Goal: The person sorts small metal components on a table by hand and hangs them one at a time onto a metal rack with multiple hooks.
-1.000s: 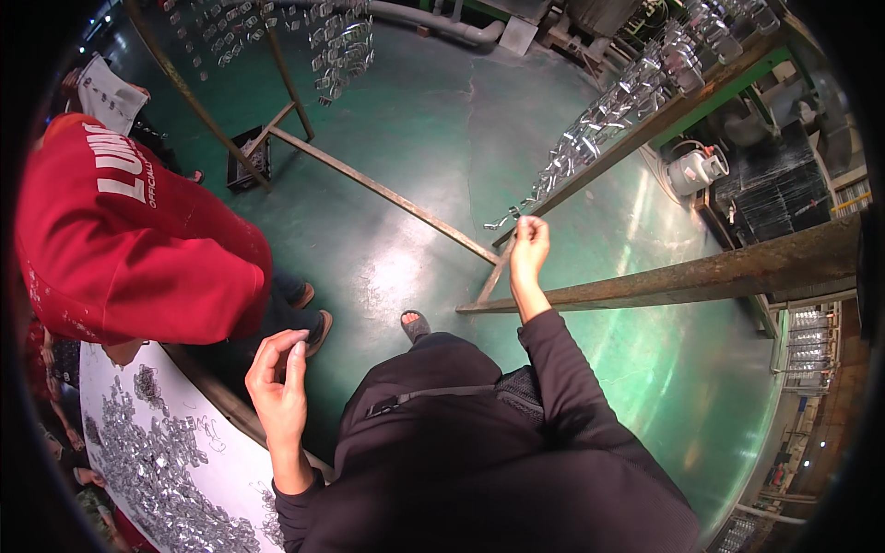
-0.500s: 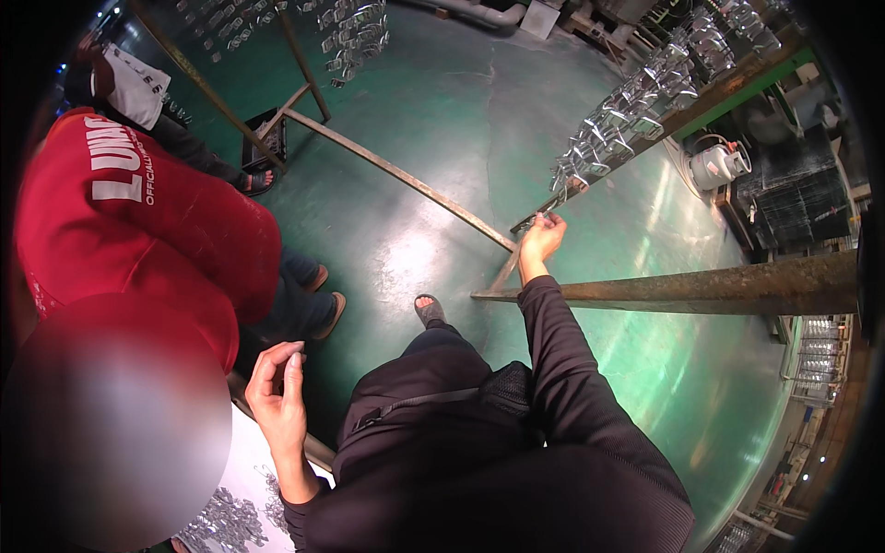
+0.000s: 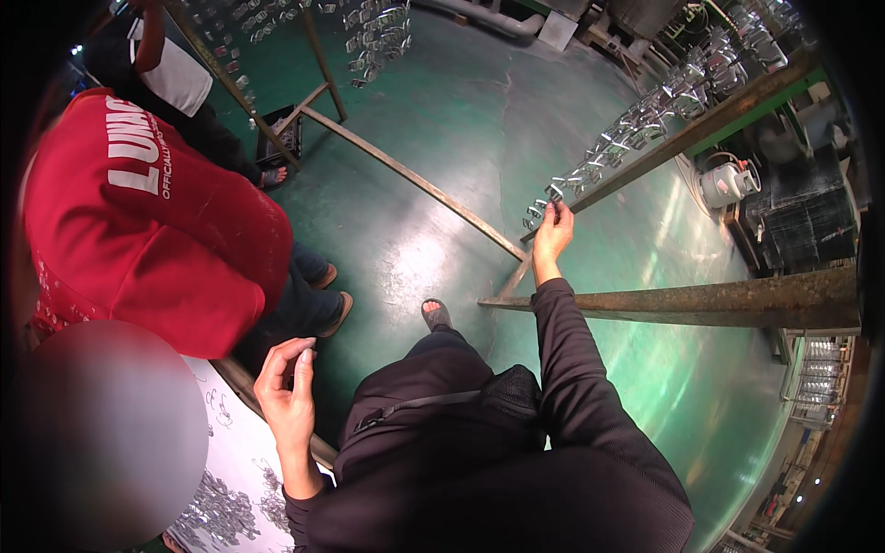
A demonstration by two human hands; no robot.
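Stretched forward, my right hand (image 3: 552, 241) pinches a small shiny metal piece (image 3: 554, 193) between thumb and fingertips. That piece is at the near end of a row of similar hanging metal pieces (image 3: 636, 129) beside a long rusty bar (image 3: 682, 147) of a rack. My left hand (image 3: 288, 392) is raised near my waist, with fingers curled and thumb close to the index fingertip. Whatever it may hold is too small to tell. Just beyond it lies a white-topped table (image 3: 217, 442) with heaps of small metal pieces (image 3: 214, 511).
A person in a red top (image 3: 157, 221) stands close on my left, another person (image 3: 171, 74) beyond. Metal rack bars (image 3: 415, 180) cross the green floor (image 3: 406, 267); a thick rusty beam (image 3: 701, 300) runs to my right. A gas cylinder (image 3: 726, 184) stands at far right.
My right hand has risen slightly from the end of the bar to the metal piece above it. The hanging strands have shifted. My left hand keeps its curled pose.
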